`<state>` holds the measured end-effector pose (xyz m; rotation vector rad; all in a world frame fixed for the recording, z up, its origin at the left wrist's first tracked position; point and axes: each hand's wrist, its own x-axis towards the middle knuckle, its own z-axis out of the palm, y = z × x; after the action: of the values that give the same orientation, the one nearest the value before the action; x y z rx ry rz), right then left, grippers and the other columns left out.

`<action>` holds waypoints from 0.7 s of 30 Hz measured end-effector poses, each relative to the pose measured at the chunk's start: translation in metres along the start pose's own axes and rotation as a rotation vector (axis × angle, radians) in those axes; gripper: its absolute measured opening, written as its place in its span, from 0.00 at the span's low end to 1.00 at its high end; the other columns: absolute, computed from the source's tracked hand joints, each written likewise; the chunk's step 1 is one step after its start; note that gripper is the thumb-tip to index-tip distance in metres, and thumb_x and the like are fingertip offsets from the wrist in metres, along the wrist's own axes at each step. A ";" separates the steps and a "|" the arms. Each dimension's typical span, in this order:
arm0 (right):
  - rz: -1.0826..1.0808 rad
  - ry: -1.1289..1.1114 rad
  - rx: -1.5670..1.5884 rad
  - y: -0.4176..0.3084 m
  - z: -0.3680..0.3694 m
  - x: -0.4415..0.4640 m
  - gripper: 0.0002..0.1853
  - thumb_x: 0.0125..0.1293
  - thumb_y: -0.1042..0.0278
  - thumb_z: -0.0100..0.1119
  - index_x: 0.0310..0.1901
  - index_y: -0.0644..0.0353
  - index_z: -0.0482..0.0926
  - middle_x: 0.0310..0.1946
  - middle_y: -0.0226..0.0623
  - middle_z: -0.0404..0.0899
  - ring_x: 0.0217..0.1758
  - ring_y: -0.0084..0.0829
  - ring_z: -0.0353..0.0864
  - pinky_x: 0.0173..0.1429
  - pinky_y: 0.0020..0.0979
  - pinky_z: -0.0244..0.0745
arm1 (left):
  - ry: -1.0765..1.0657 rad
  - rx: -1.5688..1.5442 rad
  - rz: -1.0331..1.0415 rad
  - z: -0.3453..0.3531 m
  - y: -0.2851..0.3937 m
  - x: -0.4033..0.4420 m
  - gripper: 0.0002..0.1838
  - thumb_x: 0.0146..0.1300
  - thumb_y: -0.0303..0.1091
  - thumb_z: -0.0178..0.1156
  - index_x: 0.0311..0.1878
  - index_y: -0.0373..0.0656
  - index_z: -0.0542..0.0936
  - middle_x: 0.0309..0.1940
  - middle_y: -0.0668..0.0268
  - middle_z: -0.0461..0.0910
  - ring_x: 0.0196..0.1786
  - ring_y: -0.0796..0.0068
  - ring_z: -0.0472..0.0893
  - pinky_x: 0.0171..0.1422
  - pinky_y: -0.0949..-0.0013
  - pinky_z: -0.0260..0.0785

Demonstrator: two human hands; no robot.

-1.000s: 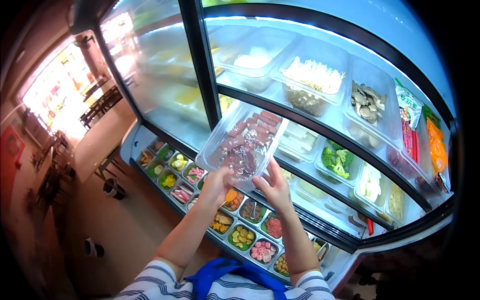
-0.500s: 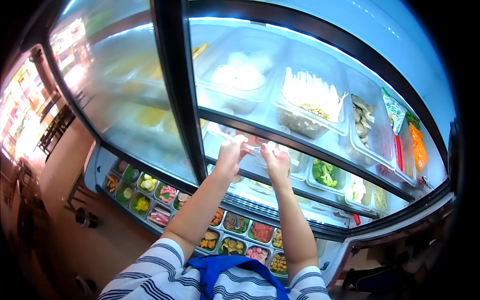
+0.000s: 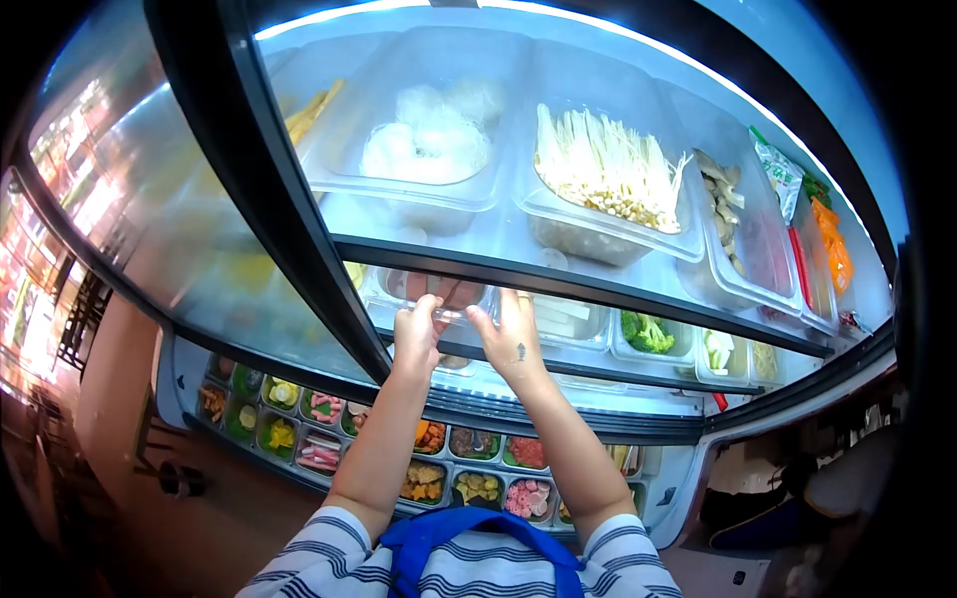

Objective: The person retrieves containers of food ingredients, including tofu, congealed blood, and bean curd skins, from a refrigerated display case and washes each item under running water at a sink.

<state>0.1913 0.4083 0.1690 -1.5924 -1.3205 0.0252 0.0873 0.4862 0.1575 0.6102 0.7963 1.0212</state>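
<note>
On the lower shelf of a glass-fronted display fridge sits a clear plastic container (image 3: 455,316) with brownish-red pieces inside; what they are I cannot make out. My left hand (image 3: 418,334) is closed on its near rim at the left. At the right end of the same rim, my right hand (image 3: 510,337) grips with the thumb on the near side and the fingers partly hidden behind. Just right of my right hand stands a tub of white blocks (image 3: 568,321). Beyond it is a tub of broccoli (image 3: 648,333).
A black shelf edge (image 3: 578,296) runs just above my hands. On the upper shelf are tubs of enoki mushrooms (image 3: 608,169) and white noodle-like bundles (image 3: 424,145). A dark door frame (image 3: 269,189) slants at left. Small topping trays (image 3: 478,488) line the counter below.
My hands have moved apart along the container's rim and sit lower and further left in view. The camera has shifted, so the upper tubs look closer.
</note>
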 end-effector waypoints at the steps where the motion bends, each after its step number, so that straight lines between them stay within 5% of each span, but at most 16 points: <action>1: -0.016 0.013 -0.077 -0.003 0.000 -0.004 0.27 0.50 0.68 0.59 0.52 0.68 0.63 0.49 0.56 0.64 0.52 0.53 0.62 0.56 0.42 0.58 | -0.009 0.021 -0.012 -0.006 -0.007 0.003 0.06 0.51 0.25 0.52 0.32 0.34 0.73 0.27 0.63 0.74 0.27 0.74 0.75 0.31 0.74 0.69; 9: -0.129 0.038 -0.317 0.000 0.001 -0.017 0.21 0.52 0.69 0.57 0.48 0.68 0.70 0.51 0.59 0.62 0.54 0.55 0.63 0.57 0.42 0.60 | -0.122 -0.020 -0.018 -0.015 -0.014 -0.021 0.08 0.56 0.27 0.54 0.38 0.35 0.71 0.34 0.62 0.74 0.36 0.73 0.76 0.41 0.74 0.70; 15: -0.156 0.034 -0.293 -0.014 -0.007 -0.040 0.19 0.52 0.72 0.56 0.47 0.68 0.69 0.54 0.53 0.61 0.59 0.50 0.60 0.60 0.40 0.58 | -0.191 0.216 -0.054 -0.053 -0.009 -0.080 0.24 0.56 0.25 0.54 0.56 0.32 0.61 0.49 0.54 0.68 0.50 0.66 0.73 0.52 0.71 0.68; 21: -0.112 -0.224 -0.260 0.006 -0.025 -0.141 0.18 0.51 0.74 0.56 0.45 0.66 0.69 0.54 0.52 0.62 0.56 0.49 0.62 0.57 0.40 0.61 | -0.160 0.597 -0.080 -0.172 -0.043 -0.089 0.21 0.57 0.28 0.53 0.53 0.31 0.65 0.45 0.57 0.72 0.42 0.74 0.76 0.45 0.78 0.69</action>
<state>0.1541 0.2882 0.0997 -1.7693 -1.6394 -0.0391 -0.0578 0.4015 0.0513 1.1440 0.9787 0.6429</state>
